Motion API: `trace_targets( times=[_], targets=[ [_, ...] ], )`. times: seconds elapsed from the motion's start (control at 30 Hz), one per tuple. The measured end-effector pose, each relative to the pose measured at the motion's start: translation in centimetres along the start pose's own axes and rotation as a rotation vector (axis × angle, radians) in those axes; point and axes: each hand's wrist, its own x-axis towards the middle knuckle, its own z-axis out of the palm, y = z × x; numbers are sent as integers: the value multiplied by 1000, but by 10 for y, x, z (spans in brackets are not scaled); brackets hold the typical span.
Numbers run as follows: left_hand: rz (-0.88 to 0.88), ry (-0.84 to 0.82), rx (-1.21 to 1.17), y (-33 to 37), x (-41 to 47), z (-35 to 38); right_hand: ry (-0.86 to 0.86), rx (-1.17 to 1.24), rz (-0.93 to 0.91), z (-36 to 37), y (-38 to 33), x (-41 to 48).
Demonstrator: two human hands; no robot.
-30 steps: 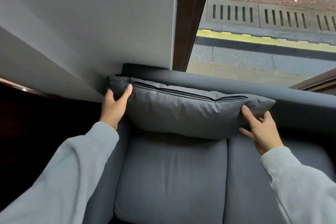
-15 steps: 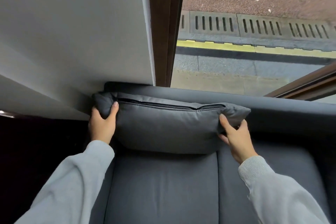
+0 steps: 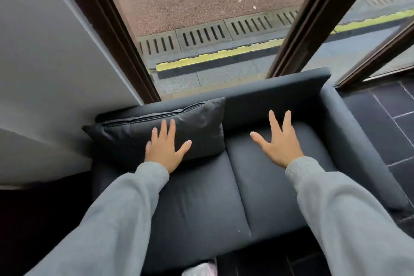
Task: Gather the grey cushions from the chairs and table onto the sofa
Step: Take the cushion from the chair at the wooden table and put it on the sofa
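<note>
The left hand (image 3: pixel 167 150) lies flat with its fingers spread on the front of a soft dark grey cloth cushion (image 3: pixel 156 132). It holds nothing; the palm just rests on the cloth. The right hand (image 3: pixel 280 141) is open too, with its fingers spread wide. It is over the right seat pad and grips nothing. I cannot tell if it touches the seat or floats just above it. Both arms wear light grey sleeves (image 3: pixel 125 215) that reach to the wrists.

The cushion stands on its long edge on the left seat of a dark grey two-seat cloth sofa (image 3: pixel 201 204). It leans against the sofa's back, at the left end. A zip runs along its top edge. The right seat has no cushion on it.

Behind the sofa is a big window with a dark brown frame (image 3: pixel 116 36). Through the glass you can see reddish ground, a row of grey drain grates (image 3: pixel 201 37) and a yellow strip (image 3: pixel 215 57). A pale grey wall (image 3: pixel 49 56) is on the left. Dark floor tiles (image 3: pixel 385 119) are on the right, beside the sofa's arm.
</note>
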Motion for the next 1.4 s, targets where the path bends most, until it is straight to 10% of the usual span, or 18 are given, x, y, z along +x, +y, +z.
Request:
trace_targets(
  times=[0.77,1.4],
  targets=[
    [1203,-117,439,668,-516,116,531,-10,908,-321,474,-643],
    [1461,-277,539,1033,-694,357,427,92,1221,-451,827,-740]
  ],
)
